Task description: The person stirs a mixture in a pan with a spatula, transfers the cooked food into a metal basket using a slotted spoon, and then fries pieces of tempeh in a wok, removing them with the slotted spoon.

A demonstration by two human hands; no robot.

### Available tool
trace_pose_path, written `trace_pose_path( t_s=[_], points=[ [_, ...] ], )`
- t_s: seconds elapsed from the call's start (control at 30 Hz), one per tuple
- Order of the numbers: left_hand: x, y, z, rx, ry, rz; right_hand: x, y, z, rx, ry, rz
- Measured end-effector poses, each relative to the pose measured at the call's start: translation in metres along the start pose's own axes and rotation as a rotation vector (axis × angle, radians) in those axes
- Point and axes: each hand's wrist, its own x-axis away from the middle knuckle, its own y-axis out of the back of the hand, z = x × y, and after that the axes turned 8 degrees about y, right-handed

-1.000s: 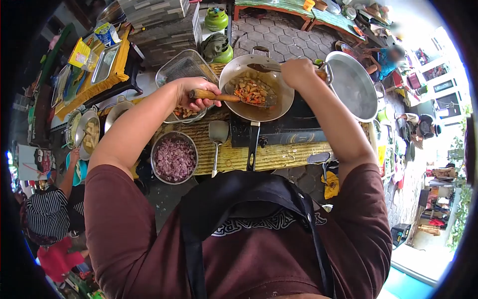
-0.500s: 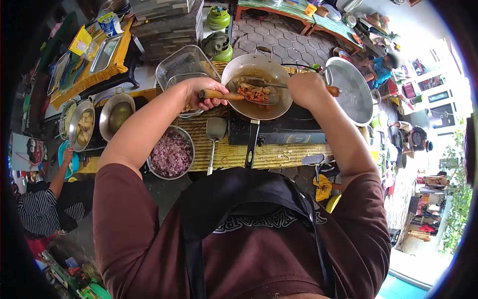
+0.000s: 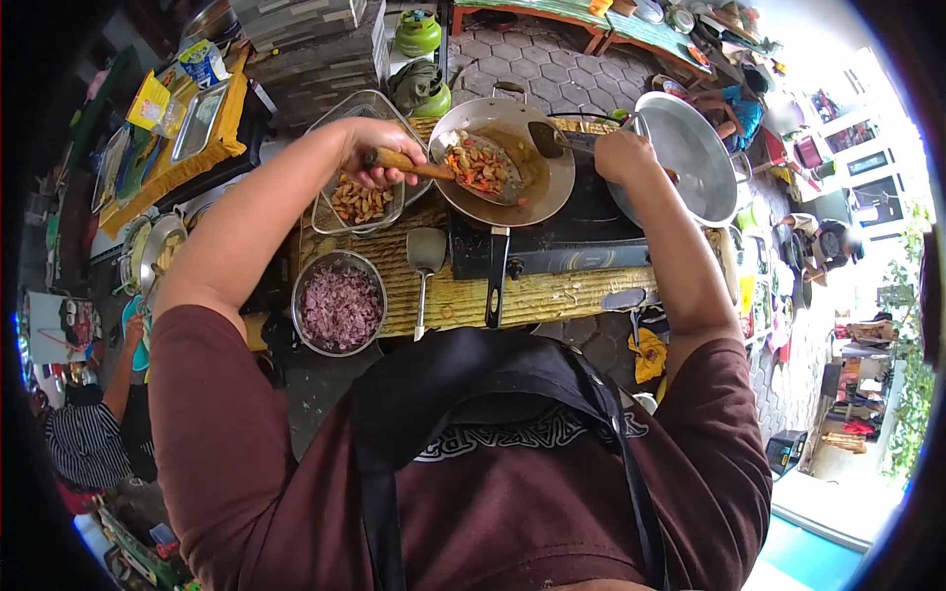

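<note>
My left hand (image 3: pixel 379 156) is closed round the wooden handle of a skimmer (image 3: pixel 426 170), whose head is in the wok (image 3: pixel 461 204) under browned pieces with red bits (image 3: pixel 477 167). My right hand (image 3: pixel 625 158) grips a metal spatula (image 3: pixel 545 139). Its dark blade is over the wok's right side, apart from the pieces. Brown oil or sauce coats the wok, which sits on a black gas stove (image 3: pixel 581 258), its long handle pointing toward me. Left of it, under my left forearm, a wire basket (image 3: pixel 402 212) holds fried brown pieces (image 3: pixel 360 202).
A bowl of chopped purple onions (image 3: pixel 340 303) and another spatula (image 3: pixel 426 254) are nearer me. A large metal pot (image 3: pixel 690 158) of cloudy liquid stands right of the wok. Green gas cylinders (image 3: pixel 419 34) stand beyond. Another person in a striped top (image 3: pixel 84 443) is at far left.
My left hand has moved left with the skimmer and its pieces. My right hand has drawn the spatula blade off the pieces, toward the wok's right rim.
</note>
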Motion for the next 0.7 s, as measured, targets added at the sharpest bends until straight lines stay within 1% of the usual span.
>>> trace_pose_path(
  t_s=[0.03, 0.13, 0.2, 0.33, 0.4, 0.43, 0.47, 0.53, 0.6, 0.7],
  points=[
    [0.003, 0.000, -0.007, 0.016, 0.059, -0.007, -0.003, -0.001, 0.001, -0.004, 0.001, 0.025],
    [-0.002, 0.006, -0.021, -0.006, 0.109, 0.000, -0.016, -0.004, 0.006, -0.039, 0.041, -0.037],
    [-0.003, 0.009, -0.025, -0.034, 0.120, 0.021, -0.020, 0.004, 0.015, -0.043, 0.045, -0.012],
    [-0.011, 0.008, -0.020, -0.001, 0.051, 0.025, -0.017, 0.021, 0.028, -0.069, 0.088, 0.024],
    [-0.013, 0.007, -0.014, 0.045, -0.010, 0.036, -0.011, 0.031, 0.030, 0.014, 0.106, 0.092],
    [-0.013, 0.006, -0.012, 0.114, 0.008, 0.027, -0.005, 0.037, 0.028, 0.018, 0.106, 0.093],
    [-0.014, 0.007, -0.008, 0.117, 0.005, 0.029, 0.003, 0.044, 0.026, -0.004, 0.087, 0.058],
    [-0.020, 0.010, 0.004, 0.124, -0.101, 0.056, 0.008, 0.049, 0.024, -0.024, 0.070, 0.024],
    [-0.026, 0.011, 0.010, 0.129, -0.111, 0.067, 0.008, 0.051, 0.024, -0.021, 0.034, -0.033],
    [-0.030, 0.009, 0.010, 0.131, -0.129, 0.067, -0.015, 0.027, 0.031, 0.030, -0.007, -0.068]
  ],
)
